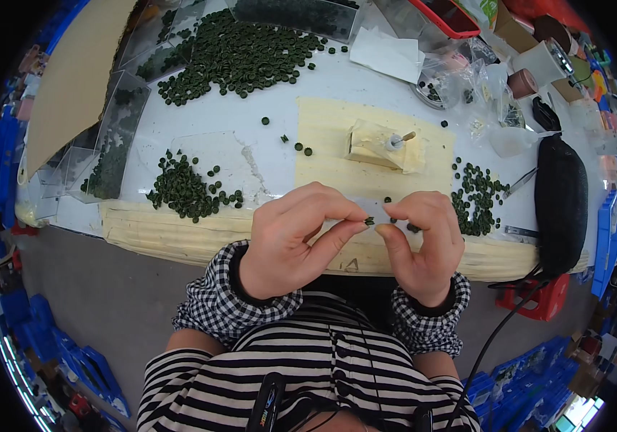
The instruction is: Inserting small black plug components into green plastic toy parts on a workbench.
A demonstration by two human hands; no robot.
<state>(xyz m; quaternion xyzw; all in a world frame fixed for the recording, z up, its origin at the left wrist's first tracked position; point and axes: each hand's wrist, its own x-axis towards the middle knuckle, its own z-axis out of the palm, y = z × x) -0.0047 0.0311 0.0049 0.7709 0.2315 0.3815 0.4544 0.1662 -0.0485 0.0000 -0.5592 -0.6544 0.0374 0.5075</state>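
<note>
My left hand (290, 237) is closed in a pinch, thumb and forefinger tips gripping a small dark green ridged piece (370, 221). Just to its right, my right hand (427, 245) curls with thumb and forefinger tips apart, beside that piece. A dark speck shows in the gap between them, too small to name. Both hands hover over the table's near edge. Similar green round pieces lie in a small heap (186, 189) to the left and a scattered group (478, 198) to the right. Ahead stands a pale wrapped block (384, 147) bearing a small white holder with a brownish tip (402, 140).
A large pile of green pieces (244, 54) covers the far left, beside clear plastic trays (110, 144) and a cardboard sheet (71, 79). White paper (386, 54), a red-cased phone (449, 16) and plastic bags lie far right. A black pouch (562, 201) sits at the right edge.
</note>
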